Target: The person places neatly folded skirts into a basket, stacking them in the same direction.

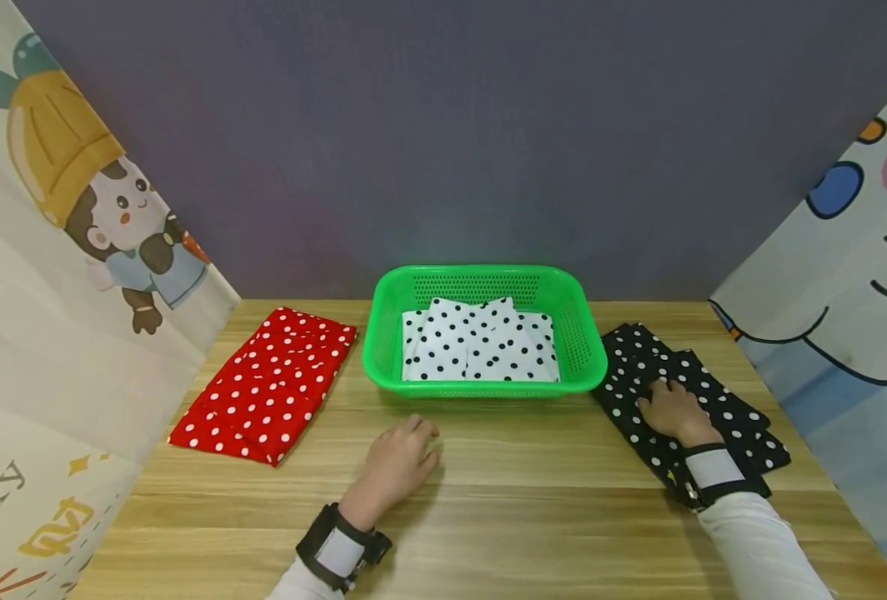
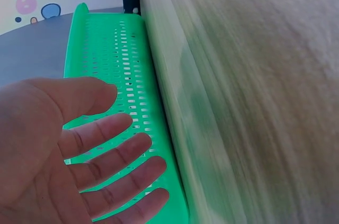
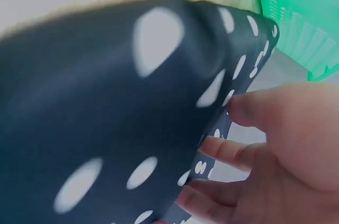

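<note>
The only writing that can be read is on the printed curtain far to the left of the left hand: the letters "cky", with yellow characters below them too small to make out.

The right hand lies palm down on the folded black dotted cloth, fingers spread over its top layer; the right wrist view shows the thumb and fingertips at a raised fold of the fabric, but whether they pinch it I cannot tell. The cloth's long axis runs from the far left of this hand toward the near right, and its near end lies under the wrist. Its far corner sits just beside the green basket.

The left hand hovers relaxed and empty, fingers straight, just short of the basket's near wall. Bare wooden table stretches between the two hands. A folded white dotted cloth lies in the basket; a folded red dotted cloth lies well left of the left hand.
</note>
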`<action>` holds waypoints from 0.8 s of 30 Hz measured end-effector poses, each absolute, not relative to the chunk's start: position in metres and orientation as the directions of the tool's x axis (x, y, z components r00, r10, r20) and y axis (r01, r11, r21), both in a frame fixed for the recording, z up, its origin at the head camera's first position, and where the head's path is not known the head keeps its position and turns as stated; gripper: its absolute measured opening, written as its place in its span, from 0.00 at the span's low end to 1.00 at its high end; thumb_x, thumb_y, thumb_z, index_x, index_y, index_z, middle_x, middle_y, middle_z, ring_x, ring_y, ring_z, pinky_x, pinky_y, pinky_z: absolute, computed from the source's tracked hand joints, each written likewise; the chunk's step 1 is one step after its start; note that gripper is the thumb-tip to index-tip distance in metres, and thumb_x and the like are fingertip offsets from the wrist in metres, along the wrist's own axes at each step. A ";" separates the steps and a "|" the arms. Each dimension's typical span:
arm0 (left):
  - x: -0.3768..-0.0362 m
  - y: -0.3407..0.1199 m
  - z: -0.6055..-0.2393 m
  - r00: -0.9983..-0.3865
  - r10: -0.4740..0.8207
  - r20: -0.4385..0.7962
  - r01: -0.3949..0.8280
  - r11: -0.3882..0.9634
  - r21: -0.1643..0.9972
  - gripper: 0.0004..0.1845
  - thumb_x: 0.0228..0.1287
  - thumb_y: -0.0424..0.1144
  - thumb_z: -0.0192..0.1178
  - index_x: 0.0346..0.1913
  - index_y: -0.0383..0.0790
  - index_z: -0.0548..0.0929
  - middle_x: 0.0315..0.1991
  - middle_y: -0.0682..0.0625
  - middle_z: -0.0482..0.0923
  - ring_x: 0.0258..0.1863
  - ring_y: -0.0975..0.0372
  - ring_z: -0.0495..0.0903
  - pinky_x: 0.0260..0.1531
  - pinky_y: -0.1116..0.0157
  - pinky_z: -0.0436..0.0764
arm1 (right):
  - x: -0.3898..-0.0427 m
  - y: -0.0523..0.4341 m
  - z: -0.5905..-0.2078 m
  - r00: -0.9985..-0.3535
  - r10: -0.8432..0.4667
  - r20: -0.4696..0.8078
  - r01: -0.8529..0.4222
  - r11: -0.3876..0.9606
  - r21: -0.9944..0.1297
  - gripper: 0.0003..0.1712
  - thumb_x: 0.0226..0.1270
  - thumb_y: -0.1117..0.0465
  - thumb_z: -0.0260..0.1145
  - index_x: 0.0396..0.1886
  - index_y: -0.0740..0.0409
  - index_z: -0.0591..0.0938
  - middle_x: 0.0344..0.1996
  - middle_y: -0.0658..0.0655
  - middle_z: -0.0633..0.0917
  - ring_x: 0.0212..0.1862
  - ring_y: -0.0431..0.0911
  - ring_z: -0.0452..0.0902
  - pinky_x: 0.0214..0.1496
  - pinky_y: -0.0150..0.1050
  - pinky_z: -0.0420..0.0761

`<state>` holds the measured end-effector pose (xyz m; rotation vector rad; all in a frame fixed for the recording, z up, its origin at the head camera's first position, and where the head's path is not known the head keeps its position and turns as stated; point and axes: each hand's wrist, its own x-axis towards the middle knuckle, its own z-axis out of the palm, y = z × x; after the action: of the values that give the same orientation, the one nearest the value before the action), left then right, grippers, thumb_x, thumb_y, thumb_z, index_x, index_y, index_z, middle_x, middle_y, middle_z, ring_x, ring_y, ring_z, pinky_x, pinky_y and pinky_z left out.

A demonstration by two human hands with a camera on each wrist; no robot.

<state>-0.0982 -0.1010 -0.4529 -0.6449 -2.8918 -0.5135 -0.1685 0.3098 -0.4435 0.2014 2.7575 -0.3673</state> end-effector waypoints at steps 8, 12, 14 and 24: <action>-0.099 -0.101 -0.451 -0.897 0.392 0.203 0.438 0.844 0.310 0.12 0.53 0.40 0.64 0.41 0.42 0.80 0.38 0.50 0.78 0.36 0.56 0.79 0.35 0.59 0.79 | -0.159 0.315 -0.442 -0.915 0.109 -0.389 0.200 0.959 -0.200 0.32 0.69 0.56 0.45 0.58 0.81 0.57 0.55 0.84 0.58 0.55 0.78 0.53 0.51 0.71 0.61; -0.100 -0.099 -0.451 -0.896 0.396 0.200 0.442 0.842 0.311 0.12 0.53 0.41 0.64 0.41 0.42 0.80 0.38 0.50 0.78 0.36 0.56 0.79 0.35 0.59 0.79 | -0.153 0.316 -0.442 -0.929 0.105 -0.356 0.177 0.968 -0.178 0.31 0.68 0.56 0.46 0.57 0.82 0.58 0.54 0.84 0.60 0.54 0.77 0.55 0.50 0.70 0.62; -0.100 -0.099 -0.451 -0.894 0.401 0.201 0.446 0.839 0.311 0.12 0.53 0.40 0.64 0.41 0.42 0.80 0.38 0.49 0.78 0.36 0.56 0.79 0.35 0.59 0.79 | -0.150 0.316 -0.443 -0.936 0.106 -0.336 0.170 0.971 -0.168 0.31 0.68 0.56 0.47 0.56 0.83 0.59 0.53 0.84 0.61 0.53 0.77 0.56 0.50 0.70 0.63; -0.099 -0.095 -0.452 -0.887 0.414 0.205 0.460 0.828 0.320 0.12 0.54 0.40 0.63 0.41 0.42 0.81 0.38 0.49 0.78 0.36 0.56 0.79 0.35 0.59 0.79 | -0.133 0.319 -0.446 -0.959 0.073 -0.274 0.115 0.983 -0.140 0.31 0.65 0.56 0.53 0.51 0.85 0.63 0.48 0.82 0.66 0.49 0.74 0.63 0.46 0.68 0.67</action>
<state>-0.0989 -0.0953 -0.4525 -0.6916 -2.8819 -0.5520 -0.1330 0.3194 -0.4458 0.1383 2.8586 -0.2251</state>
